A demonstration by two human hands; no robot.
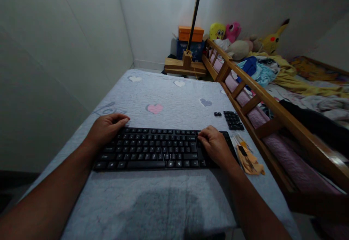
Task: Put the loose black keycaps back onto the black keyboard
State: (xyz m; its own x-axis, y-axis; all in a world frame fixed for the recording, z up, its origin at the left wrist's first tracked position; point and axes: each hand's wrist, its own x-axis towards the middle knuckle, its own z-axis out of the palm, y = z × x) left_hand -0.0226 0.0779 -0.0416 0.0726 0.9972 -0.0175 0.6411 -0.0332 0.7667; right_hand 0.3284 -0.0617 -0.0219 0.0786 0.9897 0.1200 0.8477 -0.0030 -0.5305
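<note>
A black computer keyboard (160,149) lies flat on the quilted cover, its long side across my view. At its back left corner, my left hand (106,129) is closed against the edge, thumb beside the curled fingers. My right hand (214,145) is over the right part of the keyboard, fingers pinched together near the back row; whatever they hold is hidden. Part of the number pad area lies under this hand. Several loose black keycaps (233,120) are grouped in rows beyond the keyboard's right end, with a small pair of keycaps (217,114) beside them.
Right of the keyboard, small tools lie on an orange cloth (249,163). A wooden bed rail (253,100) runs along the right side, with clothes and plush toys (240,47) behind it. At the far end stand a wooden base with a pole (187,60) and an orange box (191,33).
</note>
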